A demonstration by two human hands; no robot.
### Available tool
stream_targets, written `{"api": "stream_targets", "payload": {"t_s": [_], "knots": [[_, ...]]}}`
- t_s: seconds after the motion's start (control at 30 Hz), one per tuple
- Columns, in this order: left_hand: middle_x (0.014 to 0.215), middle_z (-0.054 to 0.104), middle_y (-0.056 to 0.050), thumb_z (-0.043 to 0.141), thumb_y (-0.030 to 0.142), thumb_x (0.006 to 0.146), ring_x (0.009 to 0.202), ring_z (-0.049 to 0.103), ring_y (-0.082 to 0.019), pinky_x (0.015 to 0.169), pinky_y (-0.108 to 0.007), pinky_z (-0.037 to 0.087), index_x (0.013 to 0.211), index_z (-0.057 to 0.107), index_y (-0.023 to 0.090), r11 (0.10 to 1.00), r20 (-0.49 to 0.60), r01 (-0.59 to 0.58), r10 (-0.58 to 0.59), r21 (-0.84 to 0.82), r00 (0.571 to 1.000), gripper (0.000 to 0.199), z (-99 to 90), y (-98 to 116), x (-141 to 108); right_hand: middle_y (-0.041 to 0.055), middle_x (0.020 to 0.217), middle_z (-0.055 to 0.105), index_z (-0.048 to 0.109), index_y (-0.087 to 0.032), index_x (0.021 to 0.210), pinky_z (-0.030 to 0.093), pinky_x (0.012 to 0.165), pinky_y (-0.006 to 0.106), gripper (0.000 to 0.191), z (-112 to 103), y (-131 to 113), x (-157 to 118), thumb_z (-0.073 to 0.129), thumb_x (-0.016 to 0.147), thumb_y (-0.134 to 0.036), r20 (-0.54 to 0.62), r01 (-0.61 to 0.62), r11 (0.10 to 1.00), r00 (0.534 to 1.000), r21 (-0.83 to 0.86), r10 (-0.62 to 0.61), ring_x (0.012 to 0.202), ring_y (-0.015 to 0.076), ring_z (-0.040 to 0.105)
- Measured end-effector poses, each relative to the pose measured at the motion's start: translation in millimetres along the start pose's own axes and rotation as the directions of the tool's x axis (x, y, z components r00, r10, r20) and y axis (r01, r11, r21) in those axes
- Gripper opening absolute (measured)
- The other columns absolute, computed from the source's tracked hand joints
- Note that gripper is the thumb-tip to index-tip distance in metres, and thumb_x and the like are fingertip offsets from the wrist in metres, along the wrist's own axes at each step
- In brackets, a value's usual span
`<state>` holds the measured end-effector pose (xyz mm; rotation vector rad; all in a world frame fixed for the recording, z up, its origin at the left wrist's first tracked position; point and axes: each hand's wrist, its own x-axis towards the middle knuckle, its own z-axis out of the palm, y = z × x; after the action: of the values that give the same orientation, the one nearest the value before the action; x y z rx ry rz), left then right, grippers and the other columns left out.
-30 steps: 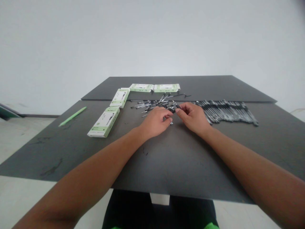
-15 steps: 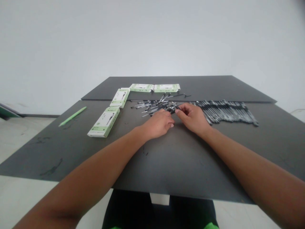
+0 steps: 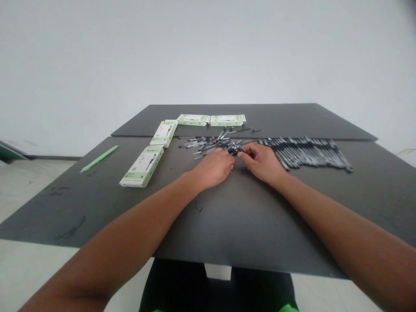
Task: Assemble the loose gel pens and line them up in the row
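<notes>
We hold our left hand and right hand at loose pen parts, with lined-up pens right, green-white boxes left and far.

A heap of pen parts lies mid-bench, the left hand and right hand at its near edge. Right of them is a row of pens (side by side). Two boxes lie left of the heap, one behind the other; two other boxes lie behind it. Farthest left is a lone pen.
</notes>
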<state>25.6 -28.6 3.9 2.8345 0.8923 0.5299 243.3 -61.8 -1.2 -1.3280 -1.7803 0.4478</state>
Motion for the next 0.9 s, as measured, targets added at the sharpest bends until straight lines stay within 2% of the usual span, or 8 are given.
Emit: {"api": "stream_targets", "payload": {"t_s": [0.1,0.47,0.63,0.9], "knots": [[0.095,0.072,-0.012,0.065,0.028,0.104,0.098,0.065,-0.029,0.096,-0.045,0.048,0.092,0.079,0.019,1.000,0.010,0.028,-0.028,-0.003,1.000,0.020,0.2,-0.5,1.1,0.0012,0.073,0.070,0.072,-0.021,0.088,0.044,0.067,0.034,0.019,0.2,-0.3,-0.2,0.067,0.097,-0.037,0.008,-0.002,1.000,1.000,-0.011,0.003,0.067,0.0189,0.061],[0.092,0.074,-0.014,0.068,0.020,0.099,0.097,0.066,-0.031,0.096,-0.046,0.050,0.087,0.078,0.018,0.993,-0.023,0.115,-0.116,-0.036,0.993,0.016,-1.5,4.2,1.9,0.0018,0.076,0.070,0.072,-0.021,0.088,0.045,0.067,0.033,0.021,1.0,0.1,0.0,0.068,0.097,-0.039,0.038,-0.038,0.999,0.999,0.005,0.038,0.069,0.0191,0.063],[0.100,0.077,-0.015,0.062,0.025,0.104,0.103,0.069,-0.031,0.096,-0.045,0.052,0.095,0.082,0.017,0.980,0.068,0.160,-0.168,0.117,0.983,0.023,-7.0,8.4,2.7,0.0024,0.073,0.070,0.071,-0.020,0.088,0.044,0.065,0.032,0.023,1.0,0.5,0.3,0.066,0.098,-0.040,0.049,-0.050,0.999,0.998,0.005,0.050,0.069,0.0192,0.063],[0.109,0.079,-0.016,0.060,0.022,0.105,0.106,0.070,-0.030,0.099,-0.043,0.052,0.102,0.080,0.015,0.963,0.078,0.192,-0.210,0.191,0.975,0.021,-3.6,7.2,3.1,0.0021,0.072,0.068,0.069,-0.021,0.085,0.044,0.066,0.032,0.023,0.7,-0.6,0.5,0.067,0.097,-0.040,0.054,-0.051,0.999,0.997,-0.001,0.051,0.067,0.0192,0.062]]}}
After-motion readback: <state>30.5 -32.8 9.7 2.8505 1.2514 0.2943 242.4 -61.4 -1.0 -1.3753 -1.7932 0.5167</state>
